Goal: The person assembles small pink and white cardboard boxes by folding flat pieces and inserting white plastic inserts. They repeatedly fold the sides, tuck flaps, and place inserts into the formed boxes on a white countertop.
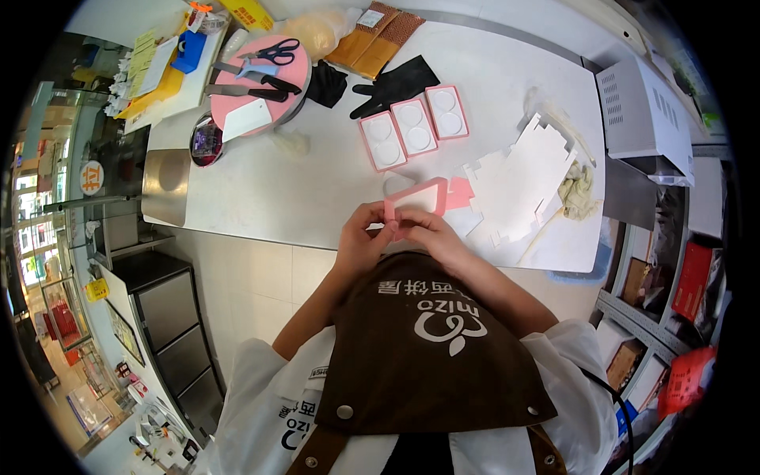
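Note:
Near the table's front edge, a partly folded pink cardboard box (417, 198) with a white inside stands tilted between my two hands. My left hand (365, 237) pinches its near left corner. My right hand (430, 232) is closed on the near wall beside it, the two thumbs and fingertips almost meeting. A pink flap (459, 192) sticks out at its right. Just beyond lie a white round-holed insert (397, 183) and three pink boxes (412, 127) with white two-circle inserts. To the right, flat white box blanks (518, 186) lie in a stack.
A pink round turntable (277, 75) at the back left carries scissors (277, 52), knives and a white scraper (247, 119). Black gloves (396, 85) and brown packages (372, 39) lie behind. A crumpled cloth (575, 192) and a white appliance (645, 115) are at the right.

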A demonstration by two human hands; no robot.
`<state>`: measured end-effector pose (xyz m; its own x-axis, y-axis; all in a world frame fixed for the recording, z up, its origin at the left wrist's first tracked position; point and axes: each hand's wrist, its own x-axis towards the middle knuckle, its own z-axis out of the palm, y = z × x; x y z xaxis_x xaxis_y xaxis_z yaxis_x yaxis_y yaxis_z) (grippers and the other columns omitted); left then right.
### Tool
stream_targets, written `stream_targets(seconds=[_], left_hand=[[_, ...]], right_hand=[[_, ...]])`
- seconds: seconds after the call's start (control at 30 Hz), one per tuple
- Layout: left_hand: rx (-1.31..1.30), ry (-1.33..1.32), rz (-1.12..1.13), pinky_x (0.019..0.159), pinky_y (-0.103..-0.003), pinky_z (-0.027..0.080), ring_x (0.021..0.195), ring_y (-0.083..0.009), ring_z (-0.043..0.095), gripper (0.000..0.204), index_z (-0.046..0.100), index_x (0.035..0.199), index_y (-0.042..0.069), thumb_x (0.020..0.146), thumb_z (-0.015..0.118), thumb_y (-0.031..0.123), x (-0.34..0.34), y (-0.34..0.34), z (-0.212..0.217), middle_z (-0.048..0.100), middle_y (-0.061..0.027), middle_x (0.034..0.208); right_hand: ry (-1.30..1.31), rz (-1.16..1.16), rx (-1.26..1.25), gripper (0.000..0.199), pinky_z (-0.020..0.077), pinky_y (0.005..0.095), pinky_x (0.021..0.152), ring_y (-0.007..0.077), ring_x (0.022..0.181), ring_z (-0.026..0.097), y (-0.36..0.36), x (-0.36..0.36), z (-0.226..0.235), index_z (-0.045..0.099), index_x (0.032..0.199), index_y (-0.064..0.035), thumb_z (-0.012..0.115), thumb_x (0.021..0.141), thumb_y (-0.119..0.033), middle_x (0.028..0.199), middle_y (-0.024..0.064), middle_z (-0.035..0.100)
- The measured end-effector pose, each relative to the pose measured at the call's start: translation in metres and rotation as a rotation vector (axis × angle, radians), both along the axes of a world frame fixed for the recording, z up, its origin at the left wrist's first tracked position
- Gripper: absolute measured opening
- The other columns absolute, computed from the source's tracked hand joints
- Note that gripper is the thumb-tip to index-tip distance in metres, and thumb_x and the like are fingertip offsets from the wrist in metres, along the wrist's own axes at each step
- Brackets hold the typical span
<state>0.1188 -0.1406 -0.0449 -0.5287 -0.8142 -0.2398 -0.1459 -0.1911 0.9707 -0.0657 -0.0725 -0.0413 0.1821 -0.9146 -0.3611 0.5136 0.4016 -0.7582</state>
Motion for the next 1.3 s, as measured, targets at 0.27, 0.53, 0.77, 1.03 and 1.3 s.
stream_targets(seconds=[0.27, 0.53, 0.77, 1.03, 1.3], left_hand=[[0.163, -0.108, 0.269, 0.084, -0.032, 0.06, 0.094, -0.0151, 0.069, 0.026, 0.064, 0.122, -0.004, 0.101, 0.066, 0.011, 0.09, -0.067, -0.07, 0.069, -0.0072, 0.107], [0.624, -0.171, 0.314, 0.086, -0.037, 0.059, 0.092, -0.0187, 0.069, 0.029, 0.063, 0.107, 0.006, 0.103, 0.064, 0.034, 0.14, -0.108, -0.134, 0.068, -0.0071, 0.104], [-0.054, -0.492, -0.368, 0.077, -0.035, 0.055, 0.088, -0.0217, 0.068, 0.034, 0.068, 0.113, 0.004, 0.098, 0.066, 0.035, 0.099, -0.081, -0.143, 0.07, -0.0091, 0.093], [0.251, -0.259, -0.341, 0.074, -0.032, 0.055, 0.08, -0.0144, 0.063, 0.032, 0.066, 0.119, -0.003, 0.101, 0.065, 0.023, 0.011, -0.07, -0.166, 0.069, -0.0085, 0.091], [0.41, -0.022, -0.431, 0.071, -0.024, 0.053, 0.075, -0.0078, 0.059, 0.021, 0.069, 0.11, 0.002, 0.106, 0.062, 0.022, 0.015, -0.062, -0.108, 0.066, -0.0009, 0.088]], right_hand=[[0.752, -0.047, -0.111, 0.041, 0.0519, 0.034, 0.09, 0.0244, 0.101, 0.066, -0.028, 0.052, -0.013, 0.065, 0.134, -0.0057, 0.059, 0.093, -0.005, 0.122, 0.0116, 0.064], [1.066, -0.097, 0.268, 0.049, 0.0547, 0.0397, 0.09, 0.0281, 0.1, 0.068, -0.008, 0.034, -0.086, 0.056, 0.138, -0.0031, 0.064, 0.091, -0.015, 0.123, 0.0176, 0.064], [0.674, -0.335, 0.42, 0.063, 0.0536, 0.0375, 0.095, 0.0256, 0.11, 0.066, 0.001, 0.056, -0.128, 0.046, 0.148, 0.0039, 0.065, 0.092, -0.019, 0.13, 0.0204, 0.063], [0.589, -0.318, 0.391, 0.083, 0.0525, 0.0323, 0.087, 0.0197, 0.105, 0.063, -0.008, 0.054, -0.112, 0.036, 0.154, 0.0069, 0.071, 0.099, -0.043, 0.127, 0.0162, 0.063], [0.23, -0.375, 0.449, 0.091, 0.0534, 0.0347, 0.092, 0.021, 0.117, 0.062, 0.003, 0.07, -0.087, 0.034, 0.156, 0.0006, 0.076, 0.094, -0.052, 0.13, 0.0157, 0.063]])
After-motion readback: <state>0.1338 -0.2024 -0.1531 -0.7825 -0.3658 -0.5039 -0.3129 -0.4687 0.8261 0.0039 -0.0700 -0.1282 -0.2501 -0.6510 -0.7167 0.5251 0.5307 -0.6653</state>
